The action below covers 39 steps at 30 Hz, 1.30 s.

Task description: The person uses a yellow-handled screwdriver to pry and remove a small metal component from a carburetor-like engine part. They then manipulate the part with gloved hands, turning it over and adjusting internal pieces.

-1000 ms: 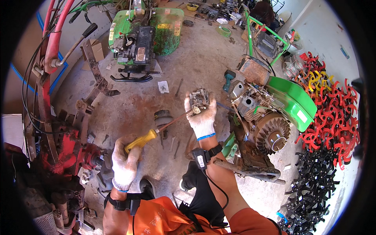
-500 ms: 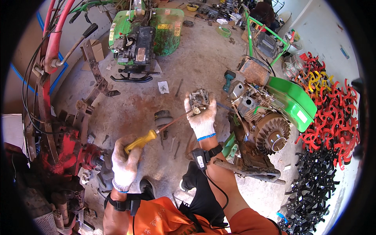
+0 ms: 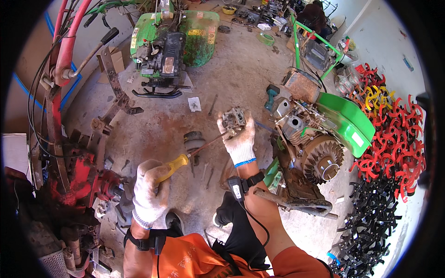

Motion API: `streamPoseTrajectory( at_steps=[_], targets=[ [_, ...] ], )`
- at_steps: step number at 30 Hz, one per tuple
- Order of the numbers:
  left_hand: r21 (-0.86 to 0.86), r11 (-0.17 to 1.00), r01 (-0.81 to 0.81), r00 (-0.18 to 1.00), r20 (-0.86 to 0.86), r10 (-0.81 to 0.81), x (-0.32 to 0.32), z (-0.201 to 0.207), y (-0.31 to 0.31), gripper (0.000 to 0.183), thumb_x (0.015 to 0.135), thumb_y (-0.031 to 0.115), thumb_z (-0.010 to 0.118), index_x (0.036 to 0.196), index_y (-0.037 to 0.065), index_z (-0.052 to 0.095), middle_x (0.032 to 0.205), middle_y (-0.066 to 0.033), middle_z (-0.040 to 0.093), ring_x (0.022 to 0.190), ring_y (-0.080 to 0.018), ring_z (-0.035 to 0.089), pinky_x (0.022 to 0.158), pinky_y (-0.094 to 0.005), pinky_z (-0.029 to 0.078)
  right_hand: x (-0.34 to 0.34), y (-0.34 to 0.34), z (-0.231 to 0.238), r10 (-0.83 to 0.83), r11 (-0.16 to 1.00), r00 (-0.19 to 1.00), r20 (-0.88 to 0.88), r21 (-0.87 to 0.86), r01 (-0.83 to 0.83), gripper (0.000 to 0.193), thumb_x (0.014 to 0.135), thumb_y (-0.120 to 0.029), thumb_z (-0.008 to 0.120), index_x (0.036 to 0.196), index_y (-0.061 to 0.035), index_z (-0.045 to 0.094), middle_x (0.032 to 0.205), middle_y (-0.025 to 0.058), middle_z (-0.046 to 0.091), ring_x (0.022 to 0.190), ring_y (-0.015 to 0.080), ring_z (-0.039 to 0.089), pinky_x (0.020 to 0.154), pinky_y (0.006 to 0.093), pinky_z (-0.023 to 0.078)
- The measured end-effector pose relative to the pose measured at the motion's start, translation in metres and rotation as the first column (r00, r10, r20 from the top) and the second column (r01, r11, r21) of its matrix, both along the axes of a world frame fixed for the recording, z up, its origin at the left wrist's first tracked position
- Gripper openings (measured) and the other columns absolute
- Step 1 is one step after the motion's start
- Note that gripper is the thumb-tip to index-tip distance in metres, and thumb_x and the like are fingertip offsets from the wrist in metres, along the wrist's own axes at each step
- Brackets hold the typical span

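A white work glove covers my left hand (image 3: 149, 187), which is closed round the yellow handle of a screwdriver (image 3: 172, 167). Its long shaft slants up and right, and the tip meets the lower edge of a small metal carburetor (image 3: 233, 119). My gloved right hand (image 3: 241, 141) grips that carburetor from below, with fingers and thumb on either side. The exact spot under the screwdriver's tip is too small to tell. To the right of my right hand stands a partly dismantled engine (image 3: 296, 123) with a finned flywheel (image 3: 323, 159).
A green tiller (image 3: 162, 55) stands at the far left. Red machinery (image 3: 79, 180) fills the near left. Red curved blades (image 3: 389, 139) and black ones (image 3: 368, 217) are heaped along the right wall. A cordless drill (image 3: 271, 96) and wrenches (image 3: 210, 175) lie on the floor. Someone is at the back right.
My left hand has turned a little on the screwdriver, its fingers now wrapped further over the handle. The carburetor has tilted slightly in my right hand.
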State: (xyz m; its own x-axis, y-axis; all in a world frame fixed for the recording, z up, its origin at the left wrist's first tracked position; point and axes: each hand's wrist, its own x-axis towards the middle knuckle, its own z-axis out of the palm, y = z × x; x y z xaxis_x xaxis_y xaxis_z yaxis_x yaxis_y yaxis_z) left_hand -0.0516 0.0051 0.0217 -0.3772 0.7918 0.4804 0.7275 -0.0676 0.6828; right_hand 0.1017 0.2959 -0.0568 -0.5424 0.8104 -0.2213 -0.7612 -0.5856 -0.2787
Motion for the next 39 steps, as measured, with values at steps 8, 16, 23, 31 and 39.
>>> streamPoseTrajectory(
  at_steps=[8,16,23,31,39],
  targets=[
    [-0.099,0.987,-0.129,0.880,0.447,0.160,0.004,-0.013,-0.003,0.042,0.104,0.010,0.067,0.144,0.001,0.056,0.122,-0.0164,0.067,0.105,-0.0277,0.069,0.095,-0.0377,0.057,-0.002,0.000,-0.007,0.004,0.999,1.000,-0.027,0.050,-0.002,0.044,0.105,-0.046,0.070,0.118,-0.0043,0.072,0.111,0.0118,0.077,0.110,0.0415,0.074,0.093,0.0514,0.067],
    [-0.378,0.917,-0.127,0.803,0.504,0.319,0.001,-0.010,-0.002,0.043,0.104,0.009,0.066,0.143,-0.001,0.054,0.113,-0.0115,0.068,0.100,-0.0199,0.066,0.090,-0.0349,0.057,-0.001,0.000,-0.007,0.007,0.997,0.999,-0.036,0.080,-0.004,0.041,0.104,-0.046,0.071,0.119,-0.0071,0.073,0.113,0.0098,0.078,0.111,0.0418,0.074,0.095,0.0525,0.066],
    [-0.161,0.977,-0.137,0.775,0.598,0.207,0.006,-0.021,0.003,0.040,0.108,0.021,0.065,0.140,-0.001,0.056,0.109,-0.0117,0.069,0.098,-0.0197,0.065,0.088,-0.0349,0.056,0.001,0.001,-0.007,0.024,0.998,0.998,-0.060,0.059,-0.021,0.040,0.105,-0.045,0.070,0.120,-0.0081,0.073,0.115,0.0096,0.078,0.113,0.0416,0.074,0.096,0.0538,0.065],
    [-0.116,0.990,-0.084,0.827,0.547,0.134,0.002,-0.022,0.005,0.053,0.097,0.008,0.069,0.146,-0.001,0.050,0.118,-0.0103,0.066,0.102,-0.0219,0.065,0.095,-0.0348,0.054,0.006,0.005,-0.004,0.026,0.999,0.997,-0.074,0.047,-0.023,0.039,0.105,-0.045,0.070,0.117,-0.0082,0.074,0.112,0.0104,0.079,0.111,0.0417,0.074,0.094,0.0530,0.066],
    [-0.287,0.957,-0.043,0.753,0.620,0.219,0.000,-0.024,0.009,0.044,0.100,0.008,0.067,0.140,0.000,0.052,0.104,-0.0069,0.065,0.082,-0.0144,0.061,0.074,-0.0308,0.054,0.010,0.010,-0.008,-0.017,0.998,0.998,-0.057,0.055,0.020,0.039,0.105,-0.045,0.070,0.118,-0.0085,0.074,0.112,0.0104,0.079,0.111,0.0410,0.075,0.093,0.0531,0.066]
  ],
)
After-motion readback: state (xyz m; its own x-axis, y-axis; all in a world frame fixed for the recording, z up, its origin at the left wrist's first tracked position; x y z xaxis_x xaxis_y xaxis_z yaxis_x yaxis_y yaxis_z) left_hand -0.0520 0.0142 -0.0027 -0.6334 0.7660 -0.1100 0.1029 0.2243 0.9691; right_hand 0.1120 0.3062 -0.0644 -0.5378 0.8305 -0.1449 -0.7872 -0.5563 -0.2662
